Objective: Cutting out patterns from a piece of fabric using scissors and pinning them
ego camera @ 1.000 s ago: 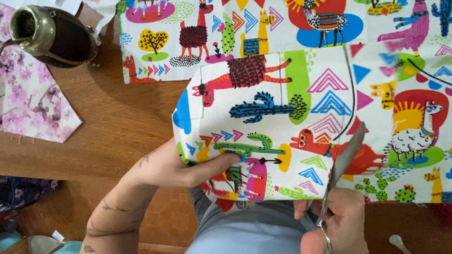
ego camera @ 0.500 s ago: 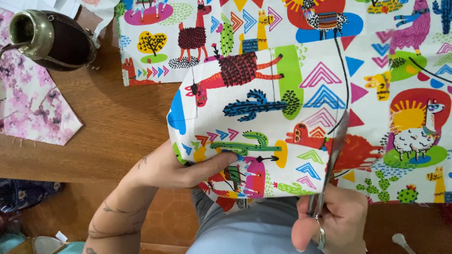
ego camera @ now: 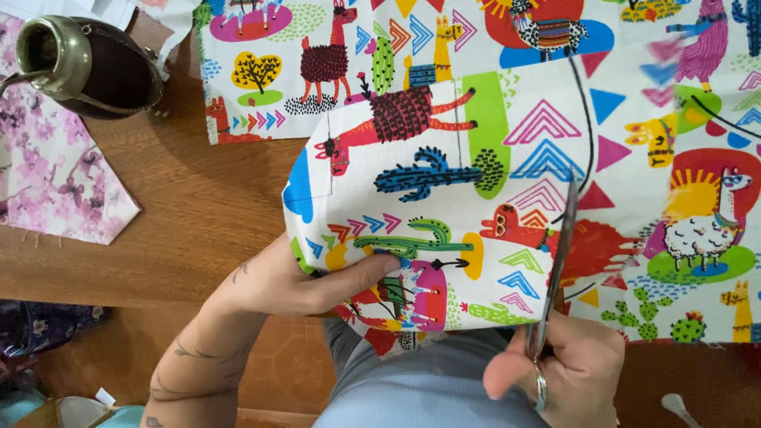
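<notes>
On the wooden table [ego camera: 198, 206], slim metal scissors [ego camera: 557, 261] slice soft printed fabric [ego camera: 444, 182].

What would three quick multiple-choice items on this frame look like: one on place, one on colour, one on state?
1. Where does the left hand rest?
A. on the printed fabric's near left edge
B. on the metal-rimmed cup
C. on the pink floral cloth

2. What colour is the tabletop?
A. white
B. brown wood
C. green

3. What are the scissors doing?
A. lying loose on the table
B. hanging off the table's edge
C. held in the right hand, blades into the fabric along a black drawn line

Key: 1 A, its fingers press flat on the print; 2 B, wood grain shows between the cloths; 3 C, the right hand grips the handles and the blades lie over the fabric.
</notes>
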